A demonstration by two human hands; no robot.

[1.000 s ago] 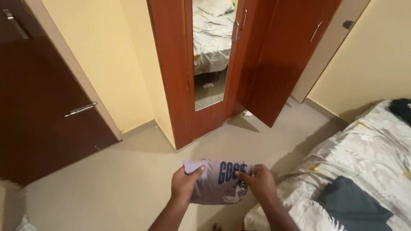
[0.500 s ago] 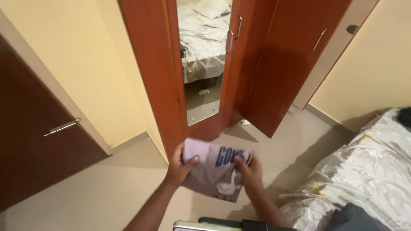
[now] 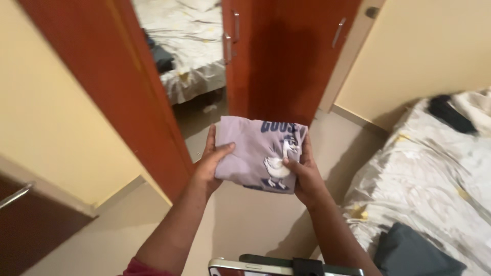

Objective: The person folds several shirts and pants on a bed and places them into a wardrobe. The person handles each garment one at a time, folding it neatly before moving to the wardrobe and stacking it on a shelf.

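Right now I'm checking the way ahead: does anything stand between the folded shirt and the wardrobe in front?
Nothing visible does. The left hand and right hand hold the folded shirt in open air before the wardrobe, with only bare floor below.

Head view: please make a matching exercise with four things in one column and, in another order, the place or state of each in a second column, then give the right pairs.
Things:
1. shirt
2. wardrobe door
3. bed
4. mirror

Places or states:
A. at the right, under a rumpled pale sheet
B. folded, held between the left hand and the right hand
C. shows a reflection of a bed
D. red-brown, with a metal handle, behind the shirt

Right pairs: 1-B, 2-D, 3-A, 4-C
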